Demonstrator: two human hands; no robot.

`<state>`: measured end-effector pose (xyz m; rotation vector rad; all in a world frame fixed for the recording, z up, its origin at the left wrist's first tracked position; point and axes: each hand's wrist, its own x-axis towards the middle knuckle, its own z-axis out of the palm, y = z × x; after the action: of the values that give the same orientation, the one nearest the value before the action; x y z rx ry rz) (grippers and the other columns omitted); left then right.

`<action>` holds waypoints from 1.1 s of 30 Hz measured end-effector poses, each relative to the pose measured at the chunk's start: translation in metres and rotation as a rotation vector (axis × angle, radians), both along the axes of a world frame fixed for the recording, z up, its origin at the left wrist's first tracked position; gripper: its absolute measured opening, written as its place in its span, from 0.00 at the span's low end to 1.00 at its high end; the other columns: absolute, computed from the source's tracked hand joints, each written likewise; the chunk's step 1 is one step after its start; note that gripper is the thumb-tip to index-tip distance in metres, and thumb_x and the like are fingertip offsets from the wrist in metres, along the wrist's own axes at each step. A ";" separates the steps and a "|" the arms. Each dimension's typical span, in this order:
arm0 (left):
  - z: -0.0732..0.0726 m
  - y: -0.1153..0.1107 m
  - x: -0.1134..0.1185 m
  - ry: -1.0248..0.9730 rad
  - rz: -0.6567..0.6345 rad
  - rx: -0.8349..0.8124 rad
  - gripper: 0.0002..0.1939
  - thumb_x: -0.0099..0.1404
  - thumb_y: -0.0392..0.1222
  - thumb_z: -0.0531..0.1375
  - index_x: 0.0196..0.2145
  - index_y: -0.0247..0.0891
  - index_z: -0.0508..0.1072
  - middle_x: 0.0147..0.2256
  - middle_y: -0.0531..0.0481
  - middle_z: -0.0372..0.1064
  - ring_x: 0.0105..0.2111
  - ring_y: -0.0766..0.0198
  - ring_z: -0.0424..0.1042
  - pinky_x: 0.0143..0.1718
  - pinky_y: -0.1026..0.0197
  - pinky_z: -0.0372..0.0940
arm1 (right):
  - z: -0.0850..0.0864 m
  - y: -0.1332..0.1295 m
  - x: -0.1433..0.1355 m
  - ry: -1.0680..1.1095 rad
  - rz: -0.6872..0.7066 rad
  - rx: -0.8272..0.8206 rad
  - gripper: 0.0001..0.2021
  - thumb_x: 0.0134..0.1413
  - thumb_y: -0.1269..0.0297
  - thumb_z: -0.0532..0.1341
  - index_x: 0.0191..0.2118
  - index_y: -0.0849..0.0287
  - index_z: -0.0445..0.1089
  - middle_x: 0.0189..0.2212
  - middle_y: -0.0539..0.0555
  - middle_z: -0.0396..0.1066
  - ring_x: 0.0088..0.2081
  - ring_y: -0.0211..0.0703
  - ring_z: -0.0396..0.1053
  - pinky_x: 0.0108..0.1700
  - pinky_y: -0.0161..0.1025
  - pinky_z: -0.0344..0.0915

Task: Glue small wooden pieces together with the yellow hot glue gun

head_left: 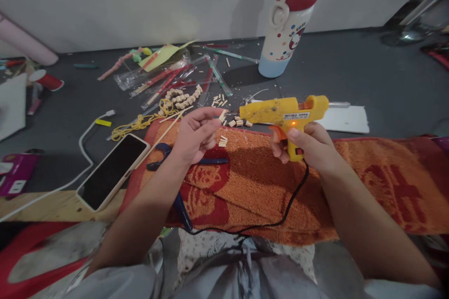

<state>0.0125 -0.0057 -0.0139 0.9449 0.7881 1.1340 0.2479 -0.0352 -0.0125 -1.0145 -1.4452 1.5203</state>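
My right hand [312, 142] is wrapped round the handle of a yellow hot glue gun [270, 110], its orange light lit and a clear glue stick [339, 104] out of its back. The nozzle points left, right by a small pale wooden stick piece [222, 116] pinched between the thumb and index finger of my left hand [198, 133]. Whether nozzle and wood touch, I cannot tell. Below lies an orange towel [259, 163] with a few short stick pieces [223, 141] on it. Partly under my left hand and wrist is a dark blue-handled tool [180, 210], probably pliers or cutters.
A phone [114, 170] and white cable [84, 149] lie at left. Behind are yellow string [133, 124], glued wooden bits [184, 98], wrapped chopsticks [161, 79] and a tall bottle [286, 32]. The gun's black cord [293, 203] crosses the towel; a white board [345, 119] lies behind the gun.
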 end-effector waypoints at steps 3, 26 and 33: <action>0.001 0.000 0.000 0.003 0.001 0.000 0.11 0.48 0.42 0.70 0.31 0.40 0.76 0.11 0.65 0.48 0.10 0.79 0.39 0.11 0.71 0.36 | 0.000 0.000 0.000 -0.002 -0.002 -0.007 0.23 0.52 0.40 0.61 0.25 0.59 0.68 0.19 0.51 0.69 0.17 0.33 0.64 0.19 0.32 0.60; 0.000 0.000 0.000 0.000 0.003 -0.018 0.12 0.47 0.43 0.70 0.31 0.39 0.75 0.11 0.65 0.49 0.10 0.79 0.39 0.11 0.70 0.35 | -0.001 -0.001 0.002 0.009 -0.032 0.032 0.21 0.53 0.42 0.62 0.27 0.58 0.69 0.19 0.50 0.70 0.16 0.33 0.64 0.18 0.33 0.59; 0.002 0.002 0.002 0.025 0.079 -0.047 0.13 0.47 0.44 0.70 0.30 0.38 0.74 0.11 0.65 0.48 0.11 0.78 0.41 0.12 0.71 0.36 | 0.000 0.002 0.007 -0.032 -0.076 0.130 0.18 0.54 0.46 0.62 0.33 0.58 0.71 0.20 0.49 0.69 0.18 0.34 0.62 0.20 0.36 0.57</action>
<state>0.0141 -0.0042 -0.0123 0.8965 0.8750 1.1690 0.2546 -0.0337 -0.0126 -1.0076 -1.4906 1.3444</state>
